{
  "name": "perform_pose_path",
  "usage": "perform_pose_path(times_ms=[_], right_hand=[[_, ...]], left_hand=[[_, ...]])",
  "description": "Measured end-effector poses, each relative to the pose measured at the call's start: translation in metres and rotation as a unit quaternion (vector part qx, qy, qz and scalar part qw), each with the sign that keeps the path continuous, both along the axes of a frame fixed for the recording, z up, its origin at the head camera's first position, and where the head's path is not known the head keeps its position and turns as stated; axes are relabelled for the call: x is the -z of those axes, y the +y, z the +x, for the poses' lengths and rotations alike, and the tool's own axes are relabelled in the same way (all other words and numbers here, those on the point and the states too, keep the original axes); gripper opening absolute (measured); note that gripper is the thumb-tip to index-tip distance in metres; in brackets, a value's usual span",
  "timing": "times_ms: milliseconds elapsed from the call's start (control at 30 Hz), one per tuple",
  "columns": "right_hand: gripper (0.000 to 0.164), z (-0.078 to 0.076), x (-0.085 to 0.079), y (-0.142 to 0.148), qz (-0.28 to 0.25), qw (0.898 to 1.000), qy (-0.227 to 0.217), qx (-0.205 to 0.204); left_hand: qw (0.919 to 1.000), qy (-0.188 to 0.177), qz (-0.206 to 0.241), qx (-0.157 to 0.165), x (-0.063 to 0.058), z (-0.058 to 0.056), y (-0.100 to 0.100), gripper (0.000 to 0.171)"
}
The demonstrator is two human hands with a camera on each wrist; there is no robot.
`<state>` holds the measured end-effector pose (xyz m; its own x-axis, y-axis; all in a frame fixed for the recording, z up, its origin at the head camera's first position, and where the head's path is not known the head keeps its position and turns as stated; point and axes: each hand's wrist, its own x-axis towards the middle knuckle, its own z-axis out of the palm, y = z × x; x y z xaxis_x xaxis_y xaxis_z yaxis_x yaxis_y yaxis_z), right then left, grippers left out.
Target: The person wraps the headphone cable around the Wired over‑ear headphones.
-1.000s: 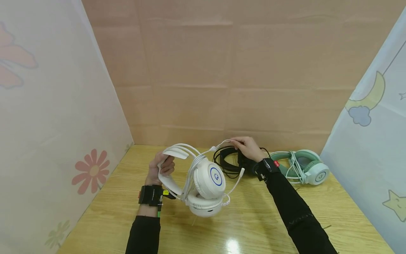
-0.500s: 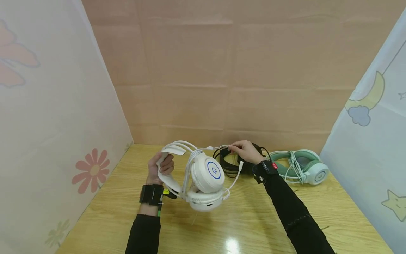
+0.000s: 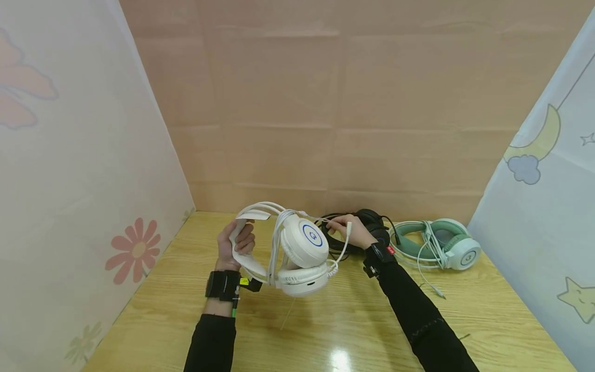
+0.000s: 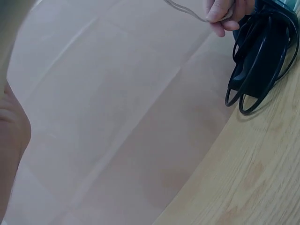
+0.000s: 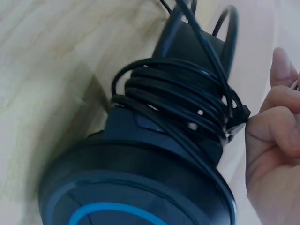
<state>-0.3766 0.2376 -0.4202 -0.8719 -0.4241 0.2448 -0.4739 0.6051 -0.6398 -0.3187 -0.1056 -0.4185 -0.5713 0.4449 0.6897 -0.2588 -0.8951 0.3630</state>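
Observation:
My left hand (image 3: pixel 237 247) grips the headband of a white headset (image 3: pixel 304 240), held up over the table with its ear cups to the right. A cable is wound round the headset's near side, and its microphone boom (image 3: pixel 346 240) sticks up at the right. The white cable (image 4: pixel 187 10) runs across to my right hand (image 3: pixel 350 231), whose thumb and fingers pinch it. Just behind and below that hand lies a black headset (image 5: pixel 173 93) with its own cable coiled round the band. The right wrist view shows the right hand's fingers curled beside it.
A green and white headset (image 3: pixel 460 250) with a bundled cable lies at the right on the wooden table (image 3: pixel 362 330). A loose plug end (image 3: pixel 439 293) lies in front of it. A brown paper wall (image 3: pixel 279 129) stands behind, with patterned sheets at both sides.
My right hand has moved down and slightly left, drawing the pinched cable lower. The white headset has risen and tilted a little. A plug end by the green headset has come into sight.

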Motion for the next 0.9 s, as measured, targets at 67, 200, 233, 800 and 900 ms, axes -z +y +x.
perform_pose_path(times_ms=[67,200,233,800,900], right_hand=[[0.026,-0.002,0.005,0.001,0.012,1.0,0.004,0.001],[0.026,-0.002,0.008,-0.001,0.018,1.0,0.01,0.004],[0.027,-0.001,0.009,-0.002,0.017,1.0,0.008,0.004],[0.024,0.034,0.032,-0.023,0.013,0.999,-0.034,0.03],[0.025,0.043,0.035,-0.026,-0.023,0.998,-0.043,0.029]], left_hand=[[1.0,-0.004,0.001,-0.008,0.001,-0.001,0.0,0.037],[0.9996,-0.013,0.011,-0.022,0.001,-0.002,0.001,0.038],[0.9995,-0.016,0.015,-0.025,0.0,-0.002,0.001,0.038],[0.9837,-0.124,0.022,-0.128,-0.005,0.0,0.003,0.04],[0.9781,-0.145,0.017,-0.148,-0.007,0.0,0.004,0.043]])
